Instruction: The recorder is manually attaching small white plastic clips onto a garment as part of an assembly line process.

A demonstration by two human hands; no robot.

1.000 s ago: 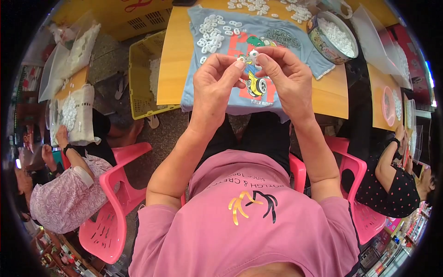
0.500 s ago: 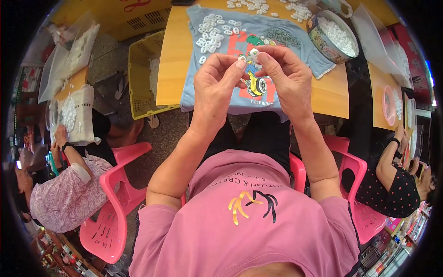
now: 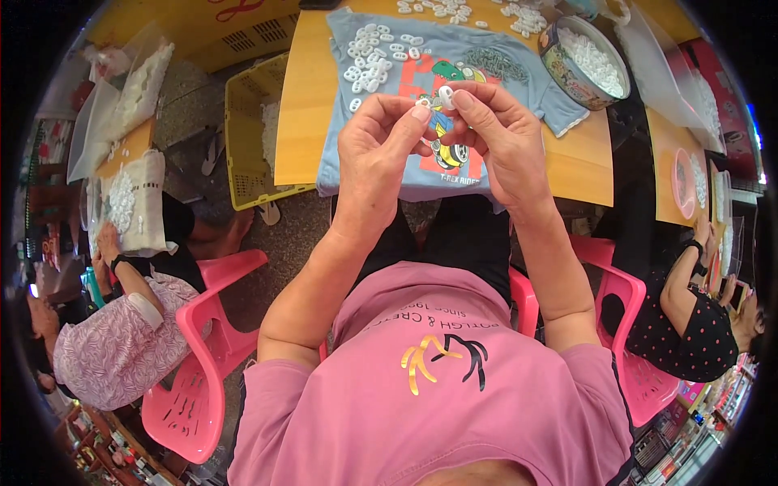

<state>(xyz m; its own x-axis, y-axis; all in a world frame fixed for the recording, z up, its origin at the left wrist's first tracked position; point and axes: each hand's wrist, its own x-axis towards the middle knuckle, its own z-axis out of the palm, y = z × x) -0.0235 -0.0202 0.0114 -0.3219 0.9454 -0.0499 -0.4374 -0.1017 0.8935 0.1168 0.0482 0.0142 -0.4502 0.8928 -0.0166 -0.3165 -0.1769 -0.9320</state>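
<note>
Above a blue printed T-shirt (image 3: 356, 162) spread on the table, my two hands are close together, apart by a small gap. My right hand (image 3: 502, 130) pinches a white oval plastic piece with holes (image 3: 446, 98) between thumb and fingers. My left hand (image 3: 377, 142) is closed in a pinch on a small light-coloured part (image 3: 424, 103), mostly hidden by the thumb. Several white oval two-holed pieces (image 3: 373, 73) lie heaped on the shirt at the left. A pile of small dark metal parts (image 3: 496, 63) lies beyond my right hand.
A round tin (image 3: 559, 77) full of white pieces stands at the far right of the wooden table (image 3: 587, 166). More white pieces (image 3: 525, 20) lie at the back. A yellow crate (image 3: 243, 174) stands left of the table. People on pink chairs (image 3: 203, 348) sit at both sides.
The white oval piece in my right hand has turned slightly, and the right fingers have shifted a little. My left hand stays almost where it was.
</note>
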